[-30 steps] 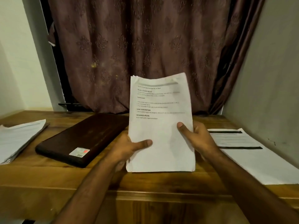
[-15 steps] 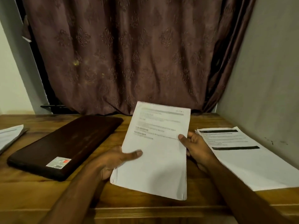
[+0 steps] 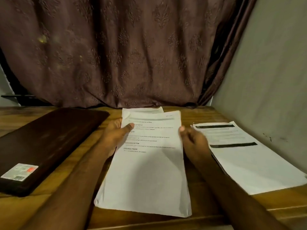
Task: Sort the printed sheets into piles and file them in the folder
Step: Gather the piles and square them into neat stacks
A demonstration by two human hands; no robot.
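Right now a stack of printed sheets (image 3: 149, 166) lies in the middle of the wooden table (image 3: 207, 201), its near edge close to the table's front and its top sheet carrying a few lines of print too blurred to read. The left hand (image 3: 114, 136) holds the stack at its upper left edge, thumb laid across the top sheet and the other fingers tucked out of sight beneath the paper. The right hand (image 3: 192, 141) sits at the stack's right edge with its fingers loosely curled; one fingertip meets the edge of the paper, but I cannot tell whether it actually grips anything. Behind the stack's far end another sheet (image 3: 142, 110) pokes out, mostly covered, so how much lies there is hidden. To the right, well apart from the hands, a second pile of sheets (image 3: 245, 156) lies flat by the grey wall (image 3: 274, 80), marked with two black bars; its near corner runs to the picture's edge. On the left rests a dark brown folder (image 3: 49, 140), closed, with a white and red sticker (image 3: 20, 171) on its near corner, the print on it too small to make out; its left side is cut off. A brown patterned curtain (image 3: 124, 52) hangs behind the table.
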